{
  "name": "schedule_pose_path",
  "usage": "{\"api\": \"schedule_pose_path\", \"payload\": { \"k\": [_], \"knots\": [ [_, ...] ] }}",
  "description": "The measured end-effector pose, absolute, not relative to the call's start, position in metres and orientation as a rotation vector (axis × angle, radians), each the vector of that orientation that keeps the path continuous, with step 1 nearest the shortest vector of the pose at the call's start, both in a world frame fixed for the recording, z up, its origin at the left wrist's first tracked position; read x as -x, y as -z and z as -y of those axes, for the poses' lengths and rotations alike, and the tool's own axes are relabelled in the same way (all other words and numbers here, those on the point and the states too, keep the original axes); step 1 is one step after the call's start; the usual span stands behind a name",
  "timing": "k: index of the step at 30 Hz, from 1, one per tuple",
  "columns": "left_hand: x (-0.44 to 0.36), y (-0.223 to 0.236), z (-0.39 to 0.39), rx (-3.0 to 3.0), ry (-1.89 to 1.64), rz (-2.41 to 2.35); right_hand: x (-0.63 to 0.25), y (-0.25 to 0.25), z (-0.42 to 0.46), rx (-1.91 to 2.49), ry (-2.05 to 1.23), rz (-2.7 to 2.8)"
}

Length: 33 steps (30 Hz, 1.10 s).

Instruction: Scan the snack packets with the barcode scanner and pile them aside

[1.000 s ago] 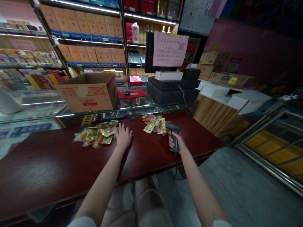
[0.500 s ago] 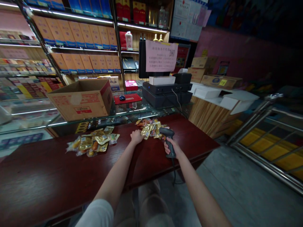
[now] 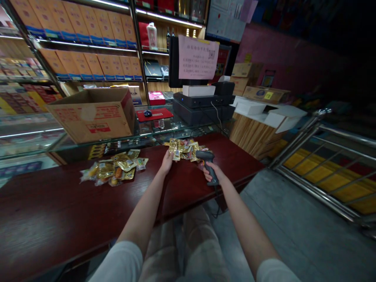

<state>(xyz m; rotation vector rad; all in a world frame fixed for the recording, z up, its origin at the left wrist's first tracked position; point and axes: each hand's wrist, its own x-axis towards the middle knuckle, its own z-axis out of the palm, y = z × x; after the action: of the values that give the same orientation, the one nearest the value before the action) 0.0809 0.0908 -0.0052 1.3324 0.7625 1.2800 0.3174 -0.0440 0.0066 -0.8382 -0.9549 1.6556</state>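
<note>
My right hand (image 3: 214, 172) is wrapped round the grip of a dark grey barcode scanner (image 3: 210, 164), its head turned left. To its left, my left hand (image 3: 167, 161) holds a small gold snack packet (image 3: 175, 148), tilted up with its printed face towards me. Behind both hands lies a pile of gold and clear snack packets (image 3: 189, 148), partly hidden by the scanner. A second heap of similar packets (image 3: 113, 168) sits farther left on the dark red table (image 3: 58, 211).
An open cardboard box (image 3: 91, 117) stands on the glass counter behind the table. Right of it are a mouse (image 3: 147, 113) on a red mat and a till with a monitor (image 3: 194, 58). A metal railing (image 3: 331, 164) runs along the right. The scanner's cable (image 3: 217, 203) hangs over the table's edge.
My left hand has turned from palm-down by the pile to holding a gold packet raised towards the scanner. My right hand keeps the scanner. The view has tipped down slightly.
</note>
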Motion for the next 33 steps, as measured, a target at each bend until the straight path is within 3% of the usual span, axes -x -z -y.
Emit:
{"api": "schedule_pose_path", "payload": {
  "k": [13,21,25,28,33],
  "knots": [
    [-0.08,-0.007,-0.081,-1.606,-1.129,-1.119,-0.317,-0.014,0.046,0.862,-1.702,0.912],
    [-0.031,-0.04,-0.067,-2.205,-0.783,-1.975,-0.317,-0.009,0.044,0.835,-1.652,0.893],
    [0.021,-0.051,-0.058,-2.376,-0.604,-2.146,-0.317,-0.009,0.042,0.84,-1.671,0.875],
    [0.039,-0.051,-0.052,-2.524,-0.589,-2.095,-0.317,-0.009,0.04,0.853,-1.679,0.86],
    [0.039,-0.038,-0.051,-2.599,-0.278,-1.772,-0.316,-0.01,0.042,0.859,-1.657,0.851]
  ]
}}
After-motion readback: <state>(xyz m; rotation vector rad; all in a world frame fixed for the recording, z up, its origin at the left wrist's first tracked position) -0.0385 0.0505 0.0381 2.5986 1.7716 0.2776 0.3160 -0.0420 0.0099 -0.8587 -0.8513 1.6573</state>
